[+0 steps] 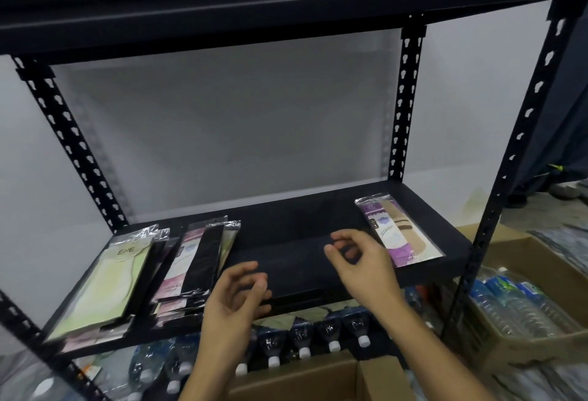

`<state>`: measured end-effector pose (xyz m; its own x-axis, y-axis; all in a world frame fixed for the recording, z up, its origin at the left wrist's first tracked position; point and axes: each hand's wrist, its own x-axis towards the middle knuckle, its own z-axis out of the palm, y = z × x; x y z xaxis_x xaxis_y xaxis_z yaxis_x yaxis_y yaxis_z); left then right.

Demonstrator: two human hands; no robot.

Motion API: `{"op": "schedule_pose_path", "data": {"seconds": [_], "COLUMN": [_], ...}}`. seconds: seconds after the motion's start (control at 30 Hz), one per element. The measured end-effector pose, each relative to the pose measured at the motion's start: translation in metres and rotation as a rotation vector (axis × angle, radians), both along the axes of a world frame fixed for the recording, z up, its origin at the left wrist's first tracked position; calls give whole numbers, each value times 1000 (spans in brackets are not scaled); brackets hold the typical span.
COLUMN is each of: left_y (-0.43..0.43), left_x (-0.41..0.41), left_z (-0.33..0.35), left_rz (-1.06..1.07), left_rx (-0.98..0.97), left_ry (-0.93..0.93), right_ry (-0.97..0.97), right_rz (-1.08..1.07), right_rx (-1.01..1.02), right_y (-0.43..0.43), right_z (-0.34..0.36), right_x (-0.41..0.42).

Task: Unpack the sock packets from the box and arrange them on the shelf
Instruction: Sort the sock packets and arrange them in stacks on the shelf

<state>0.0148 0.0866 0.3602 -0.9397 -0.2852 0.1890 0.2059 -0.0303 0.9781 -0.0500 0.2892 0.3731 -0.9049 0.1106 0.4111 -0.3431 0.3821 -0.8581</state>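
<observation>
The left hand (pixel 235 295) and right hand (pixel 359 260) hovered empty, fingers loosely curled. A pile (pixel 152 276) lay left of them and one packet (pixel 397 235) right, apparently sorted by kind.

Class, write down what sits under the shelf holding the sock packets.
Under the shelf lie plastic bottles with white caps, and in front of them stands an open cardboard box. The shelf covers the bottles' far ends, so their count cannot be told.
</observation>
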Motion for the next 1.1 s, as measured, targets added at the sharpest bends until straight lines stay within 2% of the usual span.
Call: {"op": "schedule_pose_path", "data": {"seconds": [0.17,0.37,0.57,0.87,1.1], "left_y": [-27,-78,-128,-201,-238], "left_x": [7,14,24,38,28], "left_z": [3,3,-4,-12,-32], "left_rz": [77,225,341,619,808], "left_rx": [-89,-126,-192,-275,-304], "left_ry": [27,7,-16,-51,-316], "right_ry": [-17,-131,-190,-236,-341], "right_rz": [137,263,318,246,150], "right_rx": [3,42,58,110,123], "right_y": [-50,-100,-144,-194,-219], "right_z": [2,-7,-18,-41,-44], "right_x": [16,14,7,-12,-30]}}
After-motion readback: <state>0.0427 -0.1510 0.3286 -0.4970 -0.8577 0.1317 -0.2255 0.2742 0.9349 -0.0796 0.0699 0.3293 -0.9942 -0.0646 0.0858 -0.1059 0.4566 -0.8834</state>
